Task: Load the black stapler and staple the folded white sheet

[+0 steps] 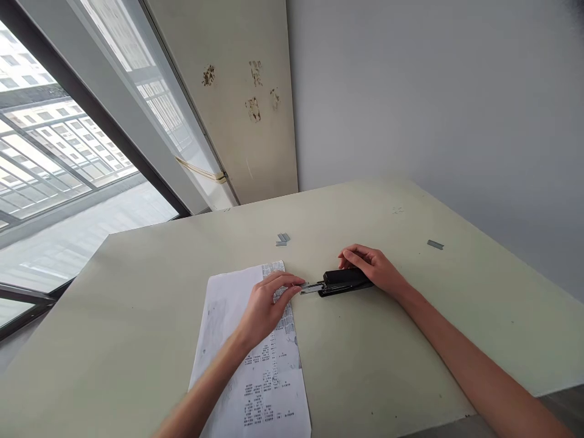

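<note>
A black stapler (pixel 343 281) lies on the table with a silver metal staple tray (pixel 312 288) sticking out of its left end. My right hand (pixel 371 267) is closed around the stapler's right end, thumb on top. The thumb and fingertips of my left hand (pixel 269 301) pinch together at the tray's outer tip; a small staple strip may be between them, but I cannot tell. Beneath my left hand and forearm lie printed paper sheets (pixel 274 401), partly covered by them.
Several staple strips (pixel 282 239) lie beyond the paper, and another staple strip (pixel 435 244) is at the right. The pale table (pixel 137 340) meets a grey wall (pixel 433 91) at the back right. A window (pixel 55 134) stands at the left, beside a stained cabinet panel (pixel 232 146).
</note>
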Demonstrator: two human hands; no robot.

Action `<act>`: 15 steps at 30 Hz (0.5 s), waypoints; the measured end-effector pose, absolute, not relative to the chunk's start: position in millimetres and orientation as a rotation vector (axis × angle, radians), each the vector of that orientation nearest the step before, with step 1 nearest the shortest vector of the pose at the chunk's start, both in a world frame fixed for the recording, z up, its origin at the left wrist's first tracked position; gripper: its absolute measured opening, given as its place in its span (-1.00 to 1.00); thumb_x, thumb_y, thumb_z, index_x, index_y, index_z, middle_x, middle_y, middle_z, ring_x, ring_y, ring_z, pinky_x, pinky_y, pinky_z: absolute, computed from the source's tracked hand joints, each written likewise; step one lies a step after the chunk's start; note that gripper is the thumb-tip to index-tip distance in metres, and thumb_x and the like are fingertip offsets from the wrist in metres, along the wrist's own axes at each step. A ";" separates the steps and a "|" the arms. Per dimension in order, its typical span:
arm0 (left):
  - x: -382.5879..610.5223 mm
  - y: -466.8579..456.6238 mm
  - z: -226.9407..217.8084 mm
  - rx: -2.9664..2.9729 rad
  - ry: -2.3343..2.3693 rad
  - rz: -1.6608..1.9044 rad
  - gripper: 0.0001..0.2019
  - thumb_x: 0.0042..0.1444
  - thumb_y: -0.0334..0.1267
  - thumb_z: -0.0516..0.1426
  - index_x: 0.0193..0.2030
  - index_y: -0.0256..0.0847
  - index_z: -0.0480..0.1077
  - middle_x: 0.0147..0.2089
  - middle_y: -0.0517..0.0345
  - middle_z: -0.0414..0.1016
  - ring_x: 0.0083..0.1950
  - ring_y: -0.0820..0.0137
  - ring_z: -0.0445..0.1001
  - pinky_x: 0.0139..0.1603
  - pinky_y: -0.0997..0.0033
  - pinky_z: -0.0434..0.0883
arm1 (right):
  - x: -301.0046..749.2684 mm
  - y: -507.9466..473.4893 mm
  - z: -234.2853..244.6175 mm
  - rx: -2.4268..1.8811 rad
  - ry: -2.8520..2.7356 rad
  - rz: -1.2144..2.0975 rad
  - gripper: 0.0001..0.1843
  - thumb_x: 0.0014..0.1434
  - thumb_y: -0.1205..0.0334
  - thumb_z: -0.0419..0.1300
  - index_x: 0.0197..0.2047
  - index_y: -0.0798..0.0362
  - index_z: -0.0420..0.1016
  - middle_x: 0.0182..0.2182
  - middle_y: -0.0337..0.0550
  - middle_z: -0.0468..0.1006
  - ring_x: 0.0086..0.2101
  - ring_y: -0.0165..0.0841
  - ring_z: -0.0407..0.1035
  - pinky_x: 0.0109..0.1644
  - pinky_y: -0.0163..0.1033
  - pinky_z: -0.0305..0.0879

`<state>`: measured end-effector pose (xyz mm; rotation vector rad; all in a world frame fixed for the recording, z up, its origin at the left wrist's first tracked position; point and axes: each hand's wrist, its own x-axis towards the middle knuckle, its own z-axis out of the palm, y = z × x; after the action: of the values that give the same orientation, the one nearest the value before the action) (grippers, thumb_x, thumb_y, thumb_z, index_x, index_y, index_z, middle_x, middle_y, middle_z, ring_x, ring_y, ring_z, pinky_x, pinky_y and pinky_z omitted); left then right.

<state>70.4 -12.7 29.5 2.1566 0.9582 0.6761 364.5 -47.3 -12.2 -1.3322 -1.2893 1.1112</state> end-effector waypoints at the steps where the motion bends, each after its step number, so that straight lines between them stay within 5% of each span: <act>1: 70.2 -13.2 28.6 2.215 0.929 0.679 -0.78 0.48 -0.16 0.09 0.03 -0.03 0.58 0.01 0.12 0.63 0.02 0.28 0.58 0.02 0.26 0.54 | 364.5 -47.2 -12.4 -1.334 -1.289 1.111 -0.50 0.32 -0.32 0.19 -0.17 -0.03 0.61 -0.27 -0.14 0.65 -0.19 -0.22 0.51 -0.02 -0.14 0.40; 15: 84.4 -21.7 28.1 2.731 0.862 0.589 -0.71 0.56 -0.24 -0.07 0.10 -0.12 0.47 -0.04 -0.01 0.54 -0.04 0.21 0.52 -0.10 0.16 0.55 | 364.3 -46.9 -11.8 -1.355 -1.290 1.115 -0.48 0.31 -0.35 0.18 -0.18 -0.04 0.60 -0.27 -0.12 0.66 -0.18 -0.19 0.52 -0.02 -0.12 0.43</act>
<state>84.4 -21.7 28.1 2.7311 0.8620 0.5887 364.3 -46.9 -11.8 -1.3555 -1.2905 1.1147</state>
